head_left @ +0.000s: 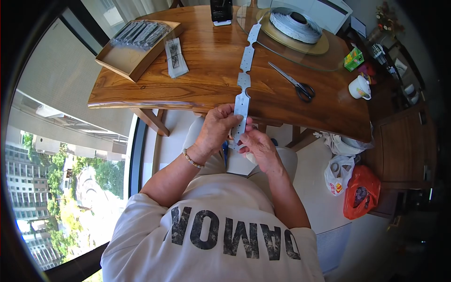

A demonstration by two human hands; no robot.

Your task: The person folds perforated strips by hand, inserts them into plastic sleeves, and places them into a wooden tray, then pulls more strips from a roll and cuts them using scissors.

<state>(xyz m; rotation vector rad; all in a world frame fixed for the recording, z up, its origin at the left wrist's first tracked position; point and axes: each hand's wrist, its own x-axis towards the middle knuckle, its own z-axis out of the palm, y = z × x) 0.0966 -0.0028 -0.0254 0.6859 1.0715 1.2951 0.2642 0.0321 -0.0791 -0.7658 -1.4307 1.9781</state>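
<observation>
A long pale strip [246, 59] with notched edges and small dark marks runs from beside the white roll [285, 29] across the wooden table to the front edge. My left hand [217, 128], with a beaded bracelet on the wrist, pinches the strip just off the table edge, thumb on top. Lower down, my right hand [261, 149] grips the strip's near end between thumb and fingers. Black-handled scissors [298, 83] lie on the table to the right of the strip, blades pointing away to the left.
On the table [206, 61] are a wooden tray [123, 60] of wrapped packs, a banded bundle [176, 60], a phone on a stand [221, 12], a green box [353, 59] and a white mug [359, 88]. Plastic bags [362, 192] sit on the floor at right.
</observation>
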